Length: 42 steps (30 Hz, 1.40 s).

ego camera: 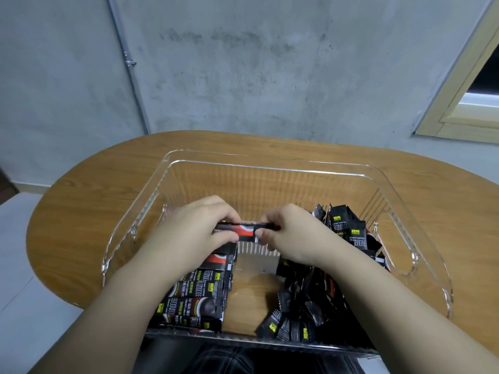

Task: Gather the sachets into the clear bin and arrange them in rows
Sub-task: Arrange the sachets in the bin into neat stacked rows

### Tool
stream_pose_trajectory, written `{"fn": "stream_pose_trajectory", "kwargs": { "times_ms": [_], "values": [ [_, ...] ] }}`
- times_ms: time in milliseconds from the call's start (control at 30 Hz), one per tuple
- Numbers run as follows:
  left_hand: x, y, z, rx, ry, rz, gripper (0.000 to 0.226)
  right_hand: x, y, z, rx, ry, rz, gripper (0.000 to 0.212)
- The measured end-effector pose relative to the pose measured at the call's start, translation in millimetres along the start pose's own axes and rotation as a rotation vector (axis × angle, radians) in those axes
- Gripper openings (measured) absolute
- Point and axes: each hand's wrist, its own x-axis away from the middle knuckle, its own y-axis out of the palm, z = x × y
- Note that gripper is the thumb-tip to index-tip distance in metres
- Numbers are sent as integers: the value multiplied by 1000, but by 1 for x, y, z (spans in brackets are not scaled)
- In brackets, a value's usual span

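Observation:
A clear plastic bin [272,168] stands on a wooden table. Both my hands are inside it, holding one black-and-red sachet [244,230] level between them. My left hand [197,228] grips its left end and my right hand [289,233] pinches its right end. Under my left forearm, a row of black sachets [199,295] lies flat along the bin's left side. A loose heap of sachets [305,306] fills the right side, with a few standing upright [345,225] near the far right corner.
The oval wooden table [89,211] reaches a grey concrete wall [243,63] at the back. A strip of bare bin floor [248,295] shows between the row and the heap. A wooden window frame [464,98] is at the upper right.

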Motion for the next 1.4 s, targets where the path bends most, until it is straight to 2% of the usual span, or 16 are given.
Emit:
{"fn": "stream_pose_trajectory", "kwargs": {
  "times_ms": [100,233,333,433,633,733,867,933,1067,1200,1267,1400],
  "values": [
    [3,3,-7,-203,49,61,39,-11,-4,-5,-73,51,-16,19],
    [3,5,-12,-237,18,192,32,-22,-1,-9,-110,64,-69,25],
    [0,5,-18,-277,-99,129,35,-29,0,-3,-76,111,3,27],
    [-5,7,-22,-362,-162,63,38,-35,-3,9,-22,186,109,21],
    [-18,16,-14,-463,-212,-56,42,-38,-3,19,-3,235,154,10],
    [-18,20,-18,-482,-222,-119,43,-37,-4,22,-18,228,133,13],
    [-16,22,-21,-459,-230,-160,40,-37,-5,19,-15,268,93,28],
    [-14,24,-24,-441,-240,-168,36,-38,-8,16,-12,297,74,25],
    [-13,29,-29,-442,-247,-147,34,-39,-11,10,26,318,-45,27],
    [-12,31,-32,-417,-242,-81,39,-37,-8,10,-17,263,25,26],
    [-13,33,-34,-408,-268,-71,33,-37,-9,10,29,298,-14,30],
    [-15,35,-37,-373,-297,-19,19,-32,-11,11,56,280,17,27]
  ]
}}
